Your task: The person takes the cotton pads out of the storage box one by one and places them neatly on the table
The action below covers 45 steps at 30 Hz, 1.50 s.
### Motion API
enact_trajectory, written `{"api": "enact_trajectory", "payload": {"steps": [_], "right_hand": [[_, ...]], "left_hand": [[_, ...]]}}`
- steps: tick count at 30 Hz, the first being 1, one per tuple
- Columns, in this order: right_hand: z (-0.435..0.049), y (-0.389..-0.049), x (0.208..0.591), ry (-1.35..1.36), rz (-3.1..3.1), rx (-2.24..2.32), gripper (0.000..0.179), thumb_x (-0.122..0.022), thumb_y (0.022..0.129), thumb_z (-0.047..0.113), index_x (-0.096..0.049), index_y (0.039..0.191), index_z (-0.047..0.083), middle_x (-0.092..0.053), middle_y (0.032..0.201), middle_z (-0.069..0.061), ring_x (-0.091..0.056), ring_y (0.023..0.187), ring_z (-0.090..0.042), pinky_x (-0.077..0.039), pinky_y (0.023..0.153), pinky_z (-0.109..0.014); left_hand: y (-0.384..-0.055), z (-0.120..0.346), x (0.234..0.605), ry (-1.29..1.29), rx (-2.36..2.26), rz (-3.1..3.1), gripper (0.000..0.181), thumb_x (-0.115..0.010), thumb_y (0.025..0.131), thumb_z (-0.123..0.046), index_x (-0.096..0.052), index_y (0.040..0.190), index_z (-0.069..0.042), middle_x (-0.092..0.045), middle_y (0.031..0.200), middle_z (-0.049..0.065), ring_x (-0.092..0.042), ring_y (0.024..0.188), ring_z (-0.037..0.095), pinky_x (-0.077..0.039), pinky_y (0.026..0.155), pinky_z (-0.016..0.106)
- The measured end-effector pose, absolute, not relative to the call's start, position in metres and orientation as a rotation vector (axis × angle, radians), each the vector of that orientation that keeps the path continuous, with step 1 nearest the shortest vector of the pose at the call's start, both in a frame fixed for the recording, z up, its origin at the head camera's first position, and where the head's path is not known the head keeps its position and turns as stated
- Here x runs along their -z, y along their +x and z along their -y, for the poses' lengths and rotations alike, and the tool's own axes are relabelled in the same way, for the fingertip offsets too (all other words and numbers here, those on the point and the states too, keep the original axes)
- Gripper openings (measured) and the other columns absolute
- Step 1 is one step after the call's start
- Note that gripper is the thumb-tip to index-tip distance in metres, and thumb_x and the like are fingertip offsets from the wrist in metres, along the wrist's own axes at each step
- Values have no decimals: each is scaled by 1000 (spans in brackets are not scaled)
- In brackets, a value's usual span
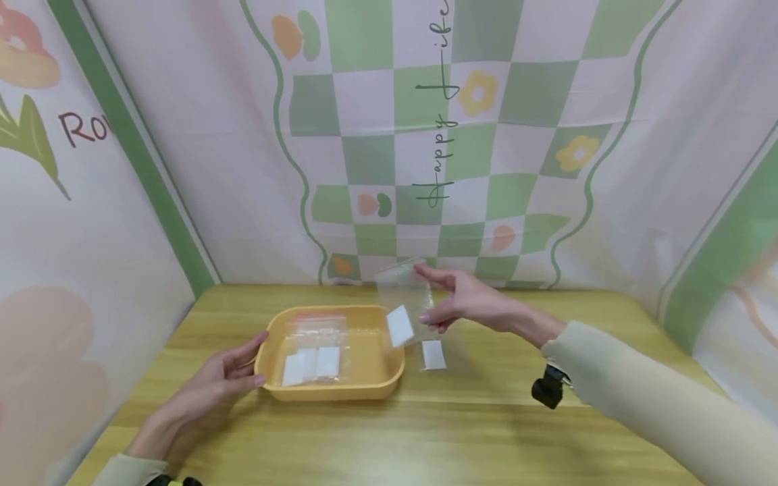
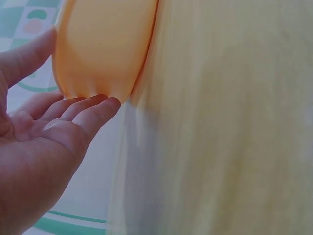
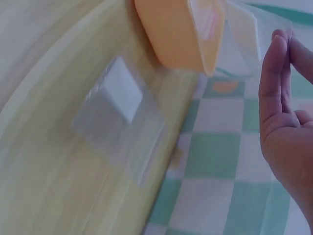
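Note:
A clear zip bag (image 1: 406, 297) with a white rectangular piece (image 1: 400, 327) at its bottom hangs over the right end of a yellow plastic tray (image 1: 328, 391). My right hand (image 1: 464, 297) pinches this bag by its right side; the right wrist view shows the fingertips (image 3: 279, 38) together at its edge. My left hand (image 1: 221, 374) holds the tray's left end, with fingertips (image 2: 113, 103) against the outer wall in the left wrist view. Inside the tray, at the left, lie overlapping clear bags (image 1: 319, 331) with white pieces.
Right of the tray, another clear bag (image 3: 142, 152) with a white piece (image 1: 434, 355) lies flat on the wooden table (image 1: 462, 432). A checkered green and white cloth (image 1: 419, 155) hangs behind the table's back edge. Printed cloth panels stand at both sides.

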State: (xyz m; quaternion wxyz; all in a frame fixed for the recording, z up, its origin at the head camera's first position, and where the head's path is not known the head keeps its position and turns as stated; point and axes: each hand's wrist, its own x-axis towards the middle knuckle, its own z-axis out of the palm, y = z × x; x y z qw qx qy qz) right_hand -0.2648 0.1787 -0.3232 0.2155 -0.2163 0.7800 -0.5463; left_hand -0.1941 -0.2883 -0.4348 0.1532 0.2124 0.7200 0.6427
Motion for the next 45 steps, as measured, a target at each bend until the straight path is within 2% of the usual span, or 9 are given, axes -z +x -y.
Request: {"api": "enact_trajectory", "payload": {"steps": [7,14,23,29,36,45], "right_hand": [[-223,-264,334,-574,-2146,1541,107,-82,89,3,-12,170,13,-10,176,-9,-70,80,-25,-65,76,-37],[-258,-262,363,-503,-2085,1565,104,-76,94,-1,-4,169,8,-7,176,-11,-68,79,-20,-64,77,-36],[-291,-263,389,-430,-2055,1603,101,-71,96,-3,0,167,3,-4,175,-16,-65,78,-18,-64,78,-37],[-308,-265,399,-427,-1969,1648,96,-65,99,-5,3,166,0,1,174,-18,-62,78,-14,-61,75,-30],[-320,-267,406,-436,-1962,1621,98,-67,98,-4,5,165,-3,3,174,-21,-61,77,-14,-56,69,-24],[-324,-267,412,-442,-2041,1537,104,-73,93,-3,0,166,-3,3,173,-23,-65,75,-20,-61,67,-30]], "left_hand": [[-195,288,436,641,-1855,-2058,82,-65,101,3,-11,161,14,-7,165,36,-30,142,60,-50,107,30],[-195,287,436,636,-1855,-2062,82,-66,101,3,-11,160,14,-8,165,36,-29,141,60,-50,106,30],[-194,287,436,627,-1856,-2069,83,-67,100,2,-11,160,14,-7,165,36,-30,141,61,-50,106,29],[-194,287,436,621,-1858,-2067,82,-66,101,3,-11,160,14,-7,165,36,-30,141,60,-50,106,29],[-194,288,436,621,-1862,-2054,83,-66,100,2,-11,161,13,-7,165,35,-30,142,60,-50,106,29],[-194,289,436,605,-1853,-2067,83,-67,100,1,-12,161,12,-8,165,35,-31,142,60,-50,106,29]]}}
